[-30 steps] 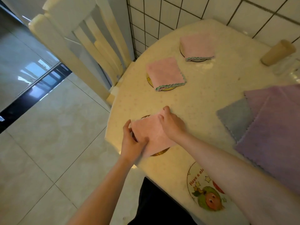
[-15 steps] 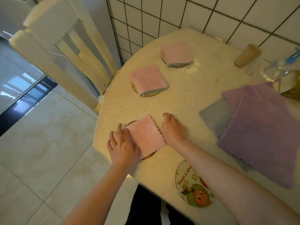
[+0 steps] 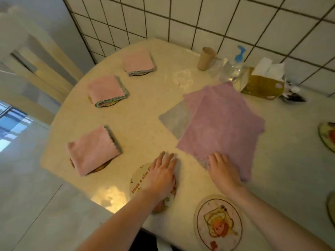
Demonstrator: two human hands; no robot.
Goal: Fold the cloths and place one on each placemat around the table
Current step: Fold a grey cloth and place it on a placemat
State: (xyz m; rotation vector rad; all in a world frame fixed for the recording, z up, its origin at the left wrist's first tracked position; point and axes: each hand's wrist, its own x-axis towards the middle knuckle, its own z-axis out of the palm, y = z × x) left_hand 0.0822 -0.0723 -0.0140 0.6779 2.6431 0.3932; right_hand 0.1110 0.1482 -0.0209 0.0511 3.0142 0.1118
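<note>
Three pink folded cloths [image 3: 93, 150] already sit on mats along left rim. Your left hand [image 3: 160, 175] lies flat, fingers spread, empty, on bare placemat [image 3: 140, 178]. Purple cloth stack [image 3: 223, 127] lies up and right of it, unfolded, one corner pointing at you. Your right hand [image 3: 222, 172] is nearer: palm down on that near corner, no pinch visible. Pull from there.
</note>
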